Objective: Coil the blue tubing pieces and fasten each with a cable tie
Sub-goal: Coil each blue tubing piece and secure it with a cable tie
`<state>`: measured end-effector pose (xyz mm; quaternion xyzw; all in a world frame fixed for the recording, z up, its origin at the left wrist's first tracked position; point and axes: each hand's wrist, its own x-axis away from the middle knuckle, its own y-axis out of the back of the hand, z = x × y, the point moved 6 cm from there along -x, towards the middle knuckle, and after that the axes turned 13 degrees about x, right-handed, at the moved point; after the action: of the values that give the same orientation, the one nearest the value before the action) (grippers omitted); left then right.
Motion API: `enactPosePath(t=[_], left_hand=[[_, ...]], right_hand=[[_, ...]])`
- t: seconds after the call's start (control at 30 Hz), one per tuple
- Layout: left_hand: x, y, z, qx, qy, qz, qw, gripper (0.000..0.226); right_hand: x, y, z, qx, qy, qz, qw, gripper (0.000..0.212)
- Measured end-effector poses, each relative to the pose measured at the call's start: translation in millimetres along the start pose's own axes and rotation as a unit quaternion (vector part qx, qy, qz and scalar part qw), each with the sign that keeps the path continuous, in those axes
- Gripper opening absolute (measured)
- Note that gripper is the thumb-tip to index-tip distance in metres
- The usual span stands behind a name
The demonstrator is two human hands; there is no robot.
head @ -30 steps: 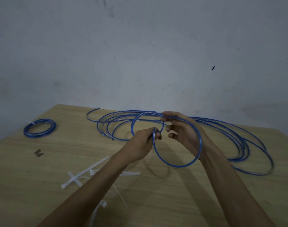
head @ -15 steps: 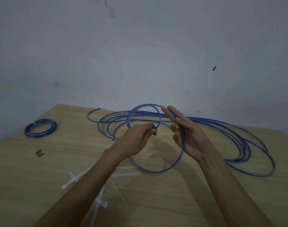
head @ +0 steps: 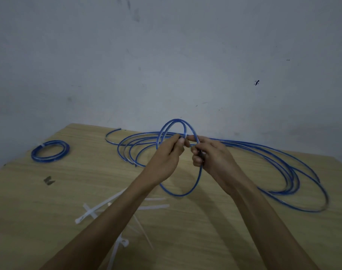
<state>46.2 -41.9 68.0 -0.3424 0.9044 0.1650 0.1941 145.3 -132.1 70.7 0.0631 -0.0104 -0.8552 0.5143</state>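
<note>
Bare grey wall rises behind a wooden desk [head: 215, 240], and just above its middle both hands hold the start of a coil in the blue tubing [head: 200, 173]. About two turns are gathered, upright, their tops standing above the knuckles and their lowest arc hanging close over the wood. The left hand [head: 166, 158] has its grip closed, thumb and fingers pinching the turns at the top; the right hand [head: 211, 155] has its fingers curled round the strand just beside it.

Most of the length lies uncoiled, in wide overlapping loops sprawled across the far and right side of the desk. That is the likely trouble: drawn in quickly, those loops could cross and snag, or drag a whole bunch along. The tubing looks springy, so a slackened pinch would probably let the gathered turns spring apart.

White cable ties [head: 100, 209] lie near the left forearm, partly under it, and could get swept off. At far left a finished coil [head: 49, 151] sits well apart.
</note>
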Motion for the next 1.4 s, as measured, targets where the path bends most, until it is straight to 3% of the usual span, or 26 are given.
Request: enactPosePath(t=[0.27, 0.37, 0.47, 0.57, 0.73, 0.87, 0.97, 1.03, 1.1, 1.13, 1.23, 1.4], left_hand=[[-2.1, 9.9, 11.8, 0.184, 0.099, -0.104, 0.972, 0.030], [-3.9, 8.6, 18.8, 0.303, 0.156, -0.092, 0.936, 0.034], [-5.0, 8.3, 14.5, 0.441, 0.189, -0.092, 0.872, 0.035], [-4.5, 10.7, 9.9, 0.523, 0.203, -0.080, 0.824, 0.032], [-8.3, 24.6, 1.9, 0.590, 0.188, -0.072, 0.782, 0.030], [-12.9, 37.9, -7.2, 0.646, 0.163, -0.035, 0.745, 0.031], [-13.2, 41.3, -10.8, 0.658, 0.158, -0.010, 0.736, 0.029], [-12.2, 39.9, -14.2, 0.656, 0.154, 0.001, 0.738, 0.027], [-11.0, 36.3, -17.0, 0.645, 0.156, 0.010, 0.748, 0.028], [-10.2, 34.3, -17.7, 0.638, 0.159, 0.013, 0.754, 0.028], [-8.3, 29.8, -20.2, 0.617, 0.164, 0.022, 0.769, 0.029], [-7.3, 32.0, -26.0, 0.583, 0.156, -0.006, 0.797, 0.029]], right_hand=[[13.5, -19.2, 13.5, 0.189, 0.064, -0.003, 0.980, 0.021], [16.6, -29.5, 12.6, 0.257, 0.078, 0.031, 0.963, 0.022], [17.5, -35.0, 9.7, 0.317, 0.090, 0.049, 0.943, 0.020], [19.5, -41.0, 9.1, 0.391, 0.127, 0.066, 0.909, 0.014], [19.0, -41.6, -0.5, 0.511, 0.143, 0.108, 0.841, 0.015], [11.9, -23.5, -9.2, 0.627, 0.122, 0.062, 0.767, 0.020], [9.2, -10.6, -12.2, 0.597, 0.083, 0.016, 0.798, 0.016], [6.6, -8.0, -16.6, 0.492, 0.043, 0.004, 0.869, 0.017], [3.4, -3.8, -19.8, 0.311, -0.003, -0.047, 0.949, 0.021], [3.1, -1.6, -20.5, 0.223, -0.019, -0.080, 0.971, 0.020], [3.8, 5.4, -17.8, 0.097, -0.004, -0.168, 0.981, 0.011], [4.4, 12.4, -19.5, 0.134, 0.005, -0.203, 0.970, 0.003]])
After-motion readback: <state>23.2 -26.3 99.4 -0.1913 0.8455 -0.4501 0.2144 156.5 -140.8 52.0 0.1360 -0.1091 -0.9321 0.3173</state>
